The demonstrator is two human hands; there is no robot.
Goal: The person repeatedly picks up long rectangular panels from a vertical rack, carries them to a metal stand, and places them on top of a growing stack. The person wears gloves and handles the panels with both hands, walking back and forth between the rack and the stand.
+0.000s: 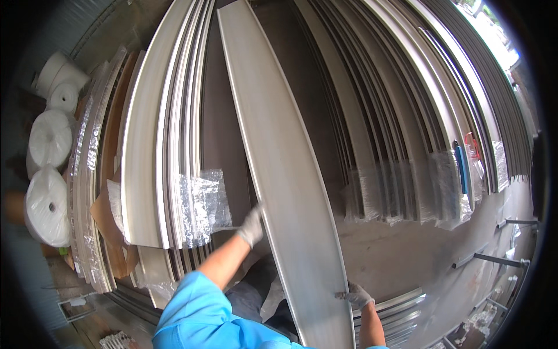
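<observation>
Firstly, white rolls [47, 135], wrapped; next, stacked metal strips [142, 145]; left hand [252, 228], gloved, grasping the left edge of a long metal panel [285, 151], set aslant mid-scene, probably stiff, unwieldy, smooth-faced, best taken by both raised edges; right hand [360, 296], gloved, grasping its right edge nearer the body; lastly, plastic-sleeved strips [401, 104]

Gloved left hand [251, 228] touches the panel [285, 157] at its left edge, arm extended; gloved right hand [358, 296] clasps its right.
</observation>
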